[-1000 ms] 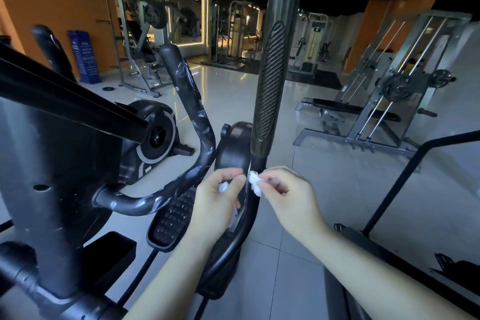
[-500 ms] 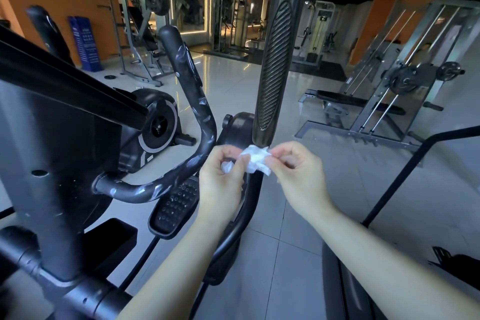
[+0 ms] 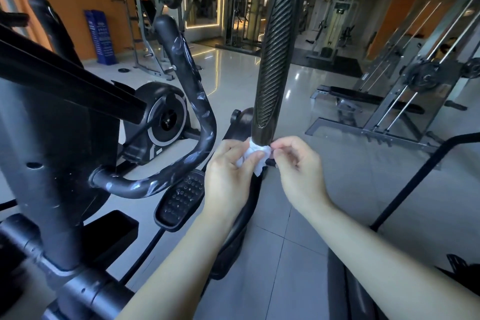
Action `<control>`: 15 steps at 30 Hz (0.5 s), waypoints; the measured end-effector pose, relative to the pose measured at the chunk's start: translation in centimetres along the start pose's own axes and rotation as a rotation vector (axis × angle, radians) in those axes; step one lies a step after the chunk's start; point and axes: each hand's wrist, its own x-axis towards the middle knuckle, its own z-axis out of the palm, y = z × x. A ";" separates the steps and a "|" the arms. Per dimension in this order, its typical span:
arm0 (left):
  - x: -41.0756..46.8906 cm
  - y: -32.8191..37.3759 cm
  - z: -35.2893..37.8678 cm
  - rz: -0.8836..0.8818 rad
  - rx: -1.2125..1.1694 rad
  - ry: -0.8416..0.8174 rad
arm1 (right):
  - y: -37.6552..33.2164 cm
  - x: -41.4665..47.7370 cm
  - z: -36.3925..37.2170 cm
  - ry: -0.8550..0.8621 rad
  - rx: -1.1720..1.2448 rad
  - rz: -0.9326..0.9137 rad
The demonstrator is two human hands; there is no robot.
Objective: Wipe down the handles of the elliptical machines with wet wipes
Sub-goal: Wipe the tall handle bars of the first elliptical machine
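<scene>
Far to the left of the fingers stands the dark console post (image 3: 52, 153) of the elliptical machine, with a slanted black bar crossing in front of it. Between that post and the fingers a curved black handle (image 3: 192, 101) loops up and round; its covering shows pale scuffed patches. Just below and left of the fingers lies a studded black pedal (image 3: 181, 196).

The left hand (image 3: 230, 176) is raised with its back to the camera, its fingers curled and its thumb pressing a crumpled white wet wipe (image 3: 253, 158) against the lower end of the upright handle. The wipe sits bunched round the bottom of the ribbed grip, touching it, directly between the two sets of fingertips.

The upright handle (image 3: 275, 60) rises straight above the fingers out of the top of the frame; a ribbed oval insert runs along its face.

The right hand (image 3: 298, 171) is just right of the wipe. Its thumb and forefinger are pinched narrow on the wipe's right edge, the other fingers curled loosely below.

Well to the right of and beyond the fingers stand a weight bench (image 3: 363, 97) and a grey plate-loaded rack (image 3: 420, 78) on the pale tiled floor (image 3: 324, 215). A black rail (image 3: 415, 176) slants down at the right.
</scene>
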 end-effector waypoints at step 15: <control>-7.0 -12.7 0.4 -0.154 0.692 -0.488 | 4.6 -4.0 2.1 -0.059 0.074 0.174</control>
